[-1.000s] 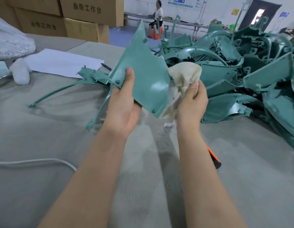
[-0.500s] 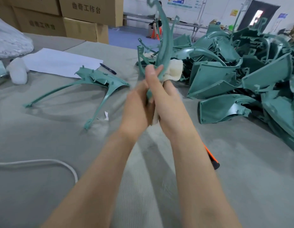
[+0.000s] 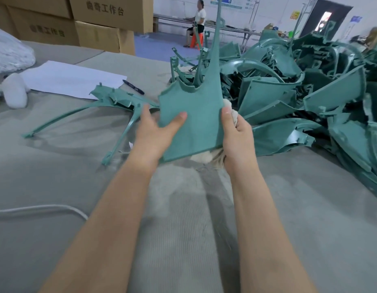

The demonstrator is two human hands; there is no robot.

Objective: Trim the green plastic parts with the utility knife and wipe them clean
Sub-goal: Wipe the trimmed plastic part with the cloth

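The person holds a flat green part (image 3: 194, 123) up over the grey table (image 3: 67, 170) with both hands. The left hand (image 3: 156, 132) pinches its left side: the thumb (image 3: 180, 118) lies on the front and the other fingers go behind it, so most of them are hidden. The right hand (image 3: 236, 134) is at the right side of the part. Its thumb presses on the front edge, and its curled fingers squeeze a white cloth (image 3: 231, 108) against the back. A bit of cloth also hangs out under the part. Left of the part, another green piece (image 3: 111, 98) lies on the table, with a pen (image 3: 133, 87) and a white paper (image 3: 71, 79) near it. Right of the part sits a big pile of green pieces (image 3: 310, 92).
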